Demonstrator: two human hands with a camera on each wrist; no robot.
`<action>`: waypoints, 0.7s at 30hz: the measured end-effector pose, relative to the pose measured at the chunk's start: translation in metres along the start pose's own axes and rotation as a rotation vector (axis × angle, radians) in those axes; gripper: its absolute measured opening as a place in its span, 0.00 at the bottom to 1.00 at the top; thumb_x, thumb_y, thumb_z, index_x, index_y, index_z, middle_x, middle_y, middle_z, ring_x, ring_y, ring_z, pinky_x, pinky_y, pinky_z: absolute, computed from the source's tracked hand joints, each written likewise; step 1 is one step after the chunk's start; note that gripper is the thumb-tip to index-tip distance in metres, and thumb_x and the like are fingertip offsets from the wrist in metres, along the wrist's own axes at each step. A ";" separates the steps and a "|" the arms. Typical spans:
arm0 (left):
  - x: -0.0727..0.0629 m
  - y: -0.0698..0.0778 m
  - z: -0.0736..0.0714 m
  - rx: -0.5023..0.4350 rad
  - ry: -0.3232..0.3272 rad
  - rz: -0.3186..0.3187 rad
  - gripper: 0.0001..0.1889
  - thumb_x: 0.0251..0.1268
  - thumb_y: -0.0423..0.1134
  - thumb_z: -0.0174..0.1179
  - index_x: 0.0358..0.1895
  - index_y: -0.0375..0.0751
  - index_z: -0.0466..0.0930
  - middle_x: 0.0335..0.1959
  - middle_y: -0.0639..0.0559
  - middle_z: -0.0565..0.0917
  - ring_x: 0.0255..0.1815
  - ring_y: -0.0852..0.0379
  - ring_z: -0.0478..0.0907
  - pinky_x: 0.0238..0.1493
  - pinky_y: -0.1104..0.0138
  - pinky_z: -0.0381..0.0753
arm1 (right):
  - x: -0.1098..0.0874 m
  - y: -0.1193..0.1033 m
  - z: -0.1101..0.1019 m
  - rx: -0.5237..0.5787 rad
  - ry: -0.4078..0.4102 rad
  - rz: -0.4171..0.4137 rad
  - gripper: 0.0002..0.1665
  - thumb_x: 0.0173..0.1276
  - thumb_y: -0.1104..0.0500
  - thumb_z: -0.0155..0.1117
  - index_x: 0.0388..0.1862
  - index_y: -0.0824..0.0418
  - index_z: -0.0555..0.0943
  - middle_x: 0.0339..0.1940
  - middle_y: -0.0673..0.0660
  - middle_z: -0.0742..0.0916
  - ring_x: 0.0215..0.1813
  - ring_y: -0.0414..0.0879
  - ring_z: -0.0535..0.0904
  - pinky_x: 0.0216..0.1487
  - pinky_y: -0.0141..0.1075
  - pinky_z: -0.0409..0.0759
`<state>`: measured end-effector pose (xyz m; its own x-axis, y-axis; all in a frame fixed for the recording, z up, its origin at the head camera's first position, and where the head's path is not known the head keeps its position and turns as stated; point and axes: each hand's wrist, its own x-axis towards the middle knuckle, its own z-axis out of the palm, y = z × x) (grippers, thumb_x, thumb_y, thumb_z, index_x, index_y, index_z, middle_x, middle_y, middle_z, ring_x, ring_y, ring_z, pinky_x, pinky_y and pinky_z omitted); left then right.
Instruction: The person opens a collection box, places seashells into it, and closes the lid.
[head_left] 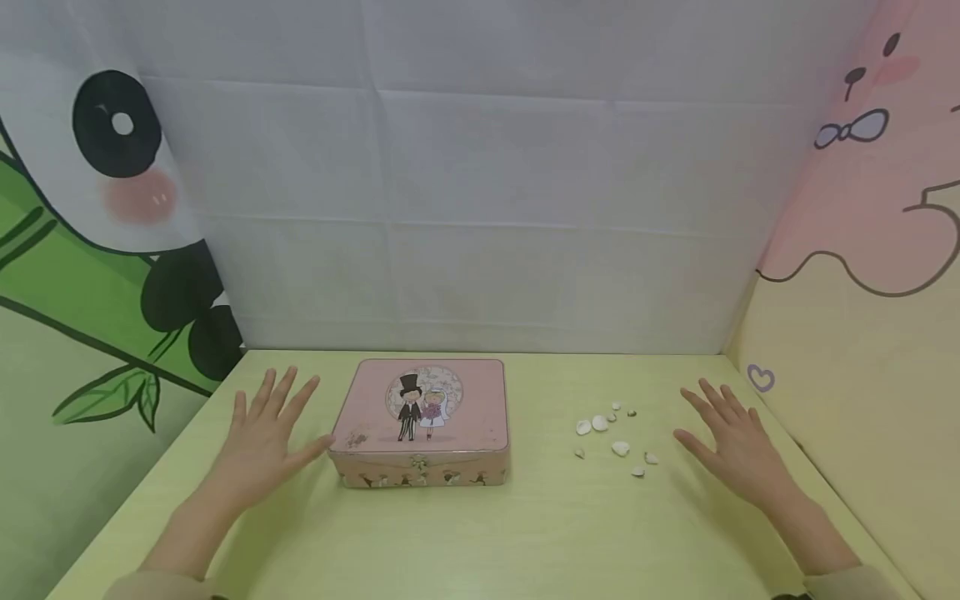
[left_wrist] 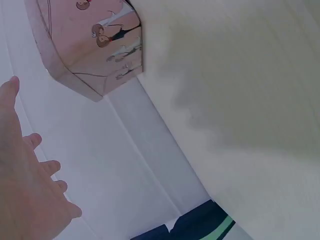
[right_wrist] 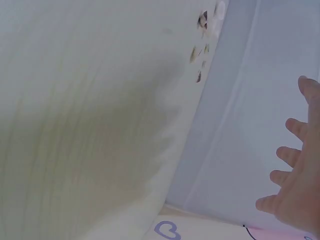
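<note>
A pink rectangular tin box [head_left: 465,417] with a cartoon bride and groom on its lid stands closed on the table, a small clasp at its front. My left hand [head_left: 258,446] is held over the table just left of the tin, fingers spread, thumb tip at the tin's left edge in the head view. Several small white seashells [head_left: 620,448] lie scattered to the right of the tin. Right of the shells hovers my right hand [head_left: 742,454], its fingers straight and spread, holding nothing. Both hands cast shadows on the tabletop in the wrist views.
The pale yellow-green table [head_left: 480,542] ends at a white cloth backdrop [head_left: 480,208]. A panda-and-bamboo panel [head_left: 112,250] rises along the left side. On the right stands a pink and cream cartoon panel [head_left: 862,333].
</note>
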<state>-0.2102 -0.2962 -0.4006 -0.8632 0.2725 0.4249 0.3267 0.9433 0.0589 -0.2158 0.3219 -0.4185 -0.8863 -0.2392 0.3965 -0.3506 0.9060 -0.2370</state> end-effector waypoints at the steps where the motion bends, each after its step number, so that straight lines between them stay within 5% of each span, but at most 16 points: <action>1: 0.002 0.004 -0.002 0.004 0.006 0.011 0.46 0.59 0.61 0.57 0.76 0.52 0.44 0.76 0.39 0.45 0.77 0.43 0.28 0.68 0.40 0.23 | 0.002 -0.003 0.000 0.011 0.006 -0.004 0.38 0.69 0.43 0.55 0.74 0.54 0.59 0.76 0.64 0.56 0.76 0.64 0.43 0.65 0.70 0.41; 11: 0.013 0.042 -0.008 0.018 0.110 0.166 0.48 0.52 0.60 0.63 0.74 0.49 0.50 0.74 0.40 0.52 0.75 0.38 0.45 0.71 0.43 0.31 | 0.013 -0.053 -0.004 0.162 0.041 -0.041 0.38 0.68 0.46 0.59 0.73 0.52 0.60 0.76 0.62 0.57 0.77 0.60 0.44 0.69 0.65 0.42; 21: 0.020 0.070 0.005 -0.050 0.181 0.294 0.51 0.42 0.57 0.69 0.72 0.45 0.57 0.76 0.45 0.50 0.76 0.42 0.44 0.72 0.47 0.30 | 0.023 -0.108 0.004 0.229 0.050 -0.109 0.39 0.66 0.47 0.62 0.73 0.47 0.60 0.76 0.55 0.59 0.77 0.55 0.48 0.65 0.64 0.57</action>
<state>-0.2070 -0.2238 -0.3923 -0.6485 0.4892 0.5833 0.5737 0.8177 -0.0480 -0.1995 0.2175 -0.3875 -0.8253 -0.3085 0.4730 -0.5078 0.7718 -0.3826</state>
